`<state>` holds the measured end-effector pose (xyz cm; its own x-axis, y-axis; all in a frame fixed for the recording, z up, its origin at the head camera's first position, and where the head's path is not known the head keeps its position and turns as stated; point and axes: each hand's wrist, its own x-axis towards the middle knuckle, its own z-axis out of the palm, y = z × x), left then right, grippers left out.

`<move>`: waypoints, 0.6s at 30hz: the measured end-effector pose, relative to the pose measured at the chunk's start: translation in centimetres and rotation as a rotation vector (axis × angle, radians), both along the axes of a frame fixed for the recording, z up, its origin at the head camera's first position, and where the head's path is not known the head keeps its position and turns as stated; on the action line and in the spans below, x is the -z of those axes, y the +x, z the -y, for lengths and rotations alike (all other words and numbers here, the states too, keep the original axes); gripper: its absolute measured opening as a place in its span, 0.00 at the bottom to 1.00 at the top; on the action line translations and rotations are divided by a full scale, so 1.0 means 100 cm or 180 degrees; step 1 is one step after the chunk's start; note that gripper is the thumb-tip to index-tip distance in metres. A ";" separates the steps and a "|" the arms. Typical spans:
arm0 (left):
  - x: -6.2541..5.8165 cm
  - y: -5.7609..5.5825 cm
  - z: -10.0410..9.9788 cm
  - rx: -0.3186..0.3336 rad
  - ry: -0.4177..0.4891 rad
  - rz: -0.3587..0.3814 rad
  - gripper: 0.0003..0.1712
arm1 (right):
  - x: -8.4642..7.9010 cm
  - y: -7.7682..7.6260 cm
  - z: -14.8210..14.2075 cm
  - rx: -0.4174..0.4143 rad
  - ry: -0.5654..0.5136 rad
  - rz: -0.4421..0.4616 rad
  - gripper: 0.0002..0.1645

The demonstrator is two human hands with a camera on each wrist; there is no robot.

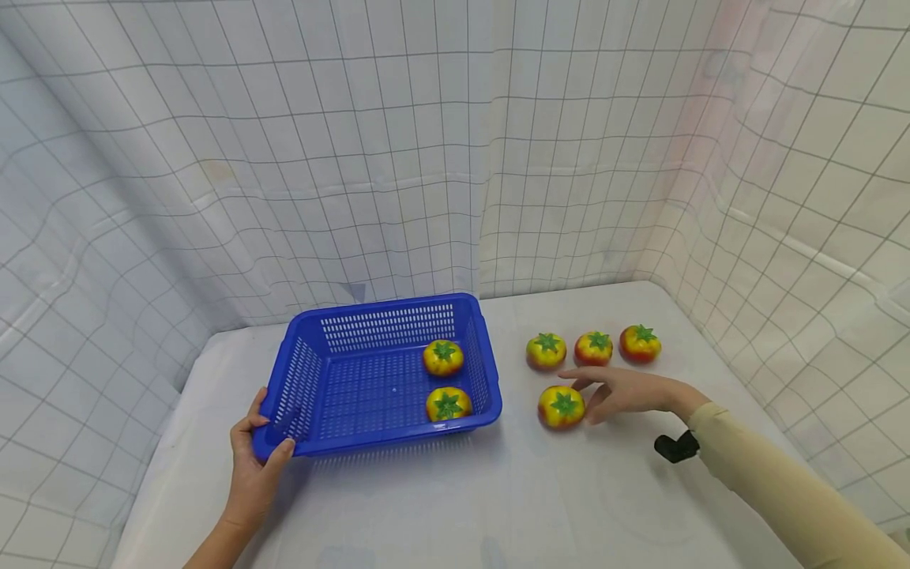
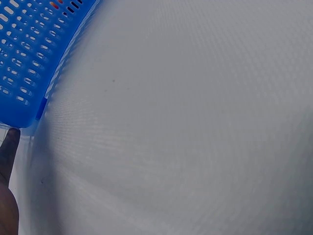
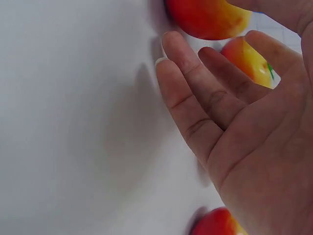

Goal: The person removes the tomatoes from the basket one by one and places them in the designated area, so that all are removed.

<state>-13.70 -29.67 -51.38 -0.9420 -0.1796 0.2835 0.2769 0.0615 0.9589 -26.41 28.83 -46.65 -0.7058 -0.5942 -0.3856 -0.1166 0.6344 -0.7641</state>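
My left hand (image 1: 254, 466) grips the near left corner of a blue plastic basket (image 1: 384, 434), thumb on the rim. Inside it, along the right side, sit two red-and-yellow toy tomatoes with green leafy tops, one tomato (image 1: 443, 358) behind the other tomato (image 1: 449, 404). To the right of the basket, my right hand (image 1: 626, 393) hovers with fingers spread beside a similar tomato (image 1: 562, 407) on the table. The right wrist view shows the right palm (image 3: 264, 152) holding nothing, its fingers loosely extended near the tomatoes.
Behind the right hand, three more tomatoes stand in a row: a left one (image 1: 546, 352), a middle one (image 1: 593, 348) and a right one (image 1: 640, 344). A white cloth covers the table (image 1: 441, 506). White grid-patterned curtains (image 1: 398, 158) hang around the back and sides.
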 end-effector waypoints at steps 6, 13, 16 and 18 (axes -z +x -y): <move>0.000 0.000 0.000 -0.0023 -0.0031 0.0011 0.26 | -0.015 -0.001 -0.013 -0.0012 -0.0223 -0.0053 0.46; -0.001 0.000 0.001 -0.0025 -0.0059 0.0032 0.26 | -0.033 -0.003 -0.017 0.0045 -0.0164 -0.0279 0.38; -0.001 0.000 0.001 -0.0014 -0.0049 0.0034 0.26 | -0.039 -0.005 -0.016 0.0137 -0.0166 -0.0328 0.37; 0.000 0.000 0.001 -0.0003 -0.0035 0.0026 0.26 | -0.044 -0.006 -0.013 0.0176 -0.0221 -0.0329 0.36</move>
